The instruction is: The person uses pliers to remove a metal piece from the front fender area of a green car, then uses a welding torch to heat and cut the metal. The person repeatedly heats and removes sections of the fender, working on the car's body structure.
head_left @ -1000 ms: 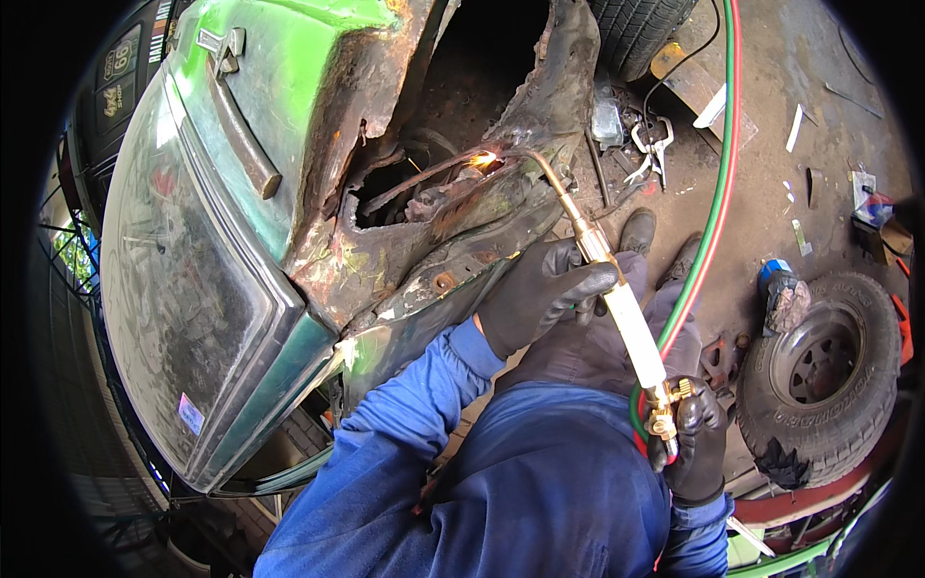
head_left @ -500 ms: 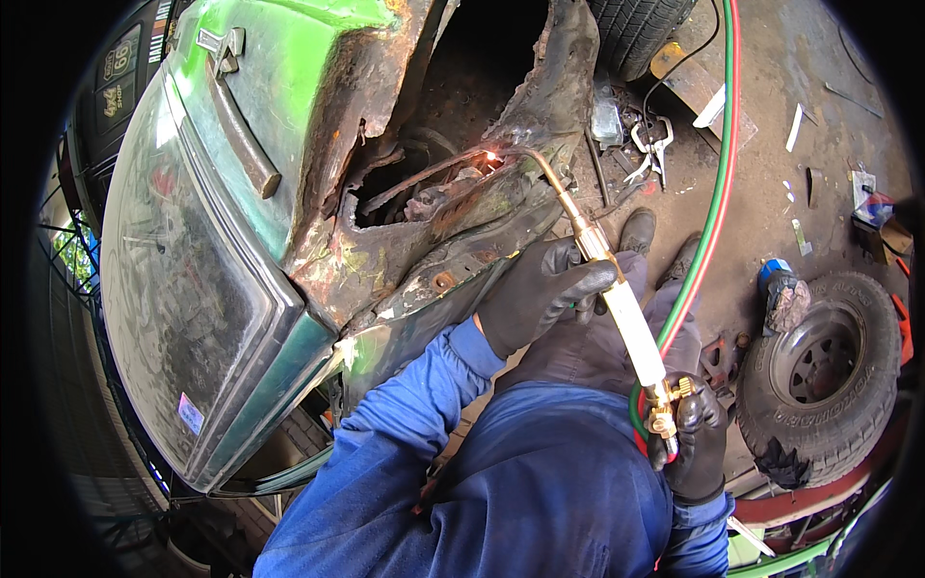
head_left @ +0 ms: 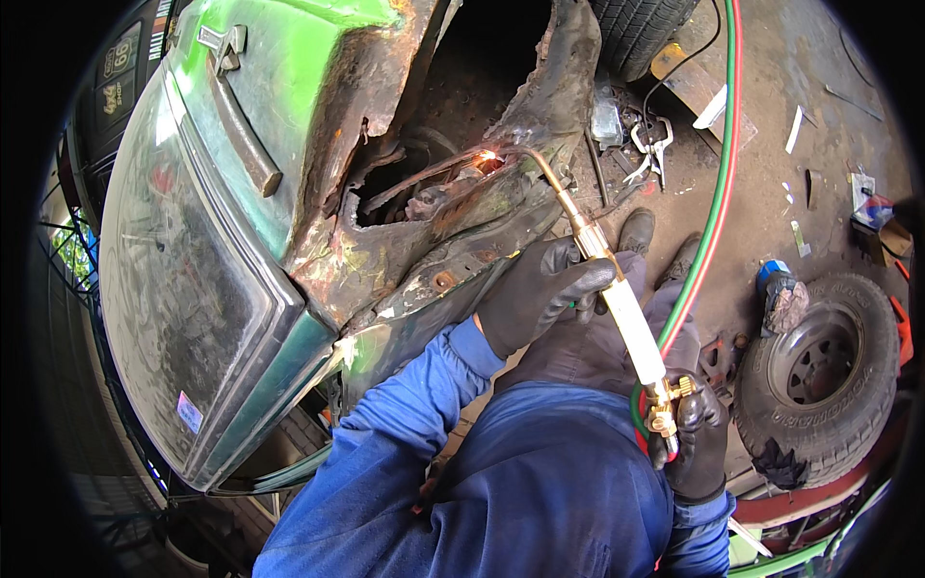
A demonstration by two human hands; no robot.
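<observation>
My left hand (head_left: 544, 299), in a black glove, is closed round the upper part of a brass torch with a white handle (head_left: 631, 328). My gloved right hand (head_left: 696, 441) grips the torch's valve end (head_left: 663, 405), where a green and red hose (head_left: 718, 197) loops beside it. The bent brass tip (head_left: 551, 173) reaches to the rusted, torn sheet metal (head_left: 323, 250) of a green car body (head_left: 279, 67). A small orange glow (head_left: 488, 158) shows at the tip, beside a jagged opening (head_left: 385, 178); any flame beyond that is too small to make out.
A tool with a long handle (head_left: 241, 125) lies on the green panel, beside a dusty window (head_left: 183, 289). At the right are a spare tyre (head_left: 848, 414), a blue-capped container (head_left: 776, 294), locking pliers (head_left: 652, 149), a board (head_left: 689, 96), scraps and another tyre (head_left: 631, 29).
The orange glow has flickered: it shrank from a yellower flare to a small spot, and is now slightly larger again. My hands and the torch have stayed in place.
</observation>
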